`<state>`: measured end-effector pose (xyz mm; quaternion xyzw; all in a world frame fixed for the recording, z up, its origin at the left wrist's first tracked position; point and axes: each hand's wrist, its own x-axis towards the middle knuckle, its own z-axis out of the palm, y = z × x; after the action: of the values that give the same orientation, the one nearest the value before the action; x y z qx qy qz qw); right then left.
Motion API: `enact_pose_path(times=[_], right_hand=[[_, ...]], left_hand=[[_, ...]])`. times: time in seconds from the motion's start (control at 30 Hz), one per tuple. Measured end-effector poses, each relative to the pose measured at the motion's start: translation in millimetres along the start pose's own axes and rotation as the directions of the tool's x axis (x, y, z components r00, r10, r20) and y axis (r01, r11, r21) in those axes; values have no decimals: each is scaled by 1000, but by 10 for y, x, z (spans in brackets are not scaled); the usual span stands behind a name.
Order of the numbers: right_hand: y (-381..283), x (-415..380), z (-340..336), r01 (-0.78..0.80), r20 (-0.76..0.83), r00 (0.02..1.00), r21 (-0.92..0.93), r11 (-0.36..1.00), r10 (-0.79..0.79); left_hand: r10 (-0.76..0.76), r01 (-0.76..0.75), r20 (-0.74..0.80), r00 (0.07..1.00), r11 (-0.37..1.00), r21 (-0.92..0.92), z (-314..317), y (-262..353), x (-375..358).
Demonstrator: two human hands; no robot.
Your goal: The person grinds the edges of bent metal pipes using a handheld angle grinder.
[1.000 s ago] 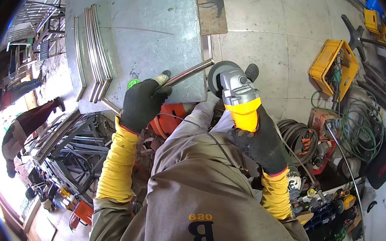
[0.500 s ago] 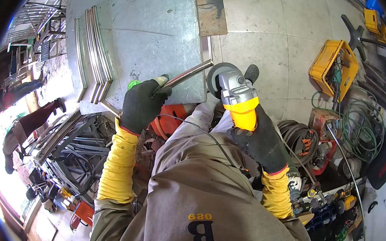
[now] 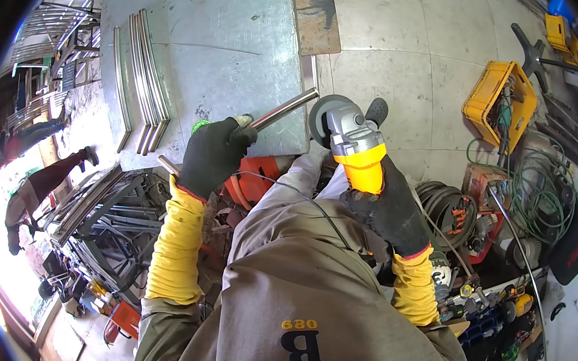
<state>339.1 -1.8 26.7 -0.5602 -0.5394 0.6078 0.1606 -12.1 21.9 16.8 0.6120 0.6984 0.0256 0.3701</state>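
In a dark work glove, my left hand [image 3: 215,154] is wrapped round a metal tube [image 3: 283,108] at the edge of the steel-topped table [image 3: 218,48]. One end of the tube points up and right; its short other end shows by my wrist. My right hand [image 3: 390,211], gloved too, grips the yellow body of an angle grinder [image 3: 357,142]. The grinder's disc [image 3: 321,119] is right at the tube's far end, and its black side handle sticks out beyond. Part of a green round thing [image 3: 199,125] shows behind my left glove.
Several bent metal tubes [image 3: 146,90] lie on the table's left side. A yellow crate [image 3: 485,109] stands on the floor at right, near coiled green hose [image 3: 545,191] and tools. Below left is a pile of metal frames [image 3: 115,219]. Another person [image 3: 45,181] is at far left.
The tube in my left hand has turned slightly, its near end shifting by my wrist. The grinder stays almost where it was. At far left the other person's leg has moved a little.
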Motion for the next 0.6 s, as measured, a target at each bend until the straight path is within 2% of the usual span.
enact_pose_path(times=[0.07,0.17,0.4,0.47,0.6], right_hand=[[9,-5,-7,-33,10,999,119,992,32],[-20,31,-10,-41,25,999,189,981,37],[26,111,37,57,-15,998,150,987,-56],[3,96,5,-44,41,998,183,982,37],[-2,47,-22,-57,15,998,160,986,55]], left_hand=[[36,-37,-20,999,999,-16,-27,14,-1],[60,-59,-35,998,998,9,-7,-3,-3],[23,-25,-48,999,999,-28,8,36,-35],[59,-60,-47,997,998,-32,2,15,-25],[87,-89,-41,995,995,-49,-2,0,-9]])
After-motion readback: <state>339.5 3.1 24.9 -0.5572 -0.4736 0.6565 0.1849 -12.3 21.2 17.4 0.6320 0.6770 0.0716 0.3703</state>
